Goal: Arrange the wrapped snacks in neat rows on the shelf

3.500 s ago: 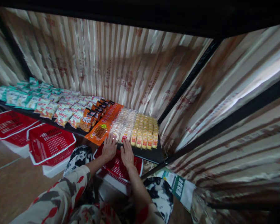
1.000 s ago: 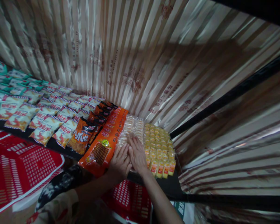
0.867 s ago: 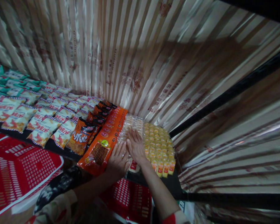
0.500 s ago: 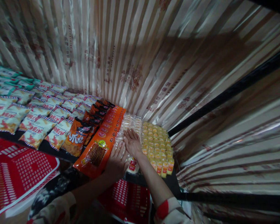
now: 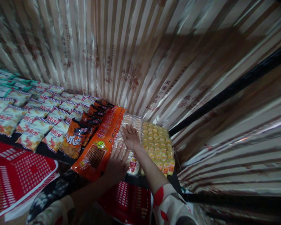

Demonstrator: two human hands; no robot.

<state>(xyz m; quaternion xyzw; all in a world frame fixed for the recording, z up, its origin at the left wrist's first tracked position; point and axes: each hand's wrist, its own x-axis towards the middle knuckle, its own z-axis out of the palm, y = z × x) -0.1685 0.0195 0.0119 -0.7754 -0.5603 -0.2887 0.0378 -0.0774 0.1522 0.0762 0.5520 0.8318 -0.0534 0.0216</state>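
Observation:
Both hands lie flat on rows of clear-wrapped white snack packs (image 5: 137, 120) on the dark shelf. My left hand (image 5: 118, 157), fingers stretched, presses the nearer left part of the rows, beside a long orange snack bag (image 5: 99, 139). Farther up the same packs, my right hand (image 5: 131, 137) rests palm down with its fingers extended. Its forearm passes over the edge of the small yellow packs (image 5: 156, 140) on the right. One wrapped pack with a red label (image 5: 132, 167) shows at the front, between the left hand and right forearm.
Left of the orange bag stand orange-and-black snack bags (image 5: 73, 139), then white snack bags (image 5: 35, 131) and green ones (image 5: 4, 82). Red baskets (image 5: 35, 170) are below the shelf. Striped plastic sheeting (image 5: 121, 56) hangs behind. A black pole (image 5: 224, 95) slants at right.
My right hand has slid slightly up and left over the wrapped packs. The left hand stays nearly in place. The view has shifted a little.

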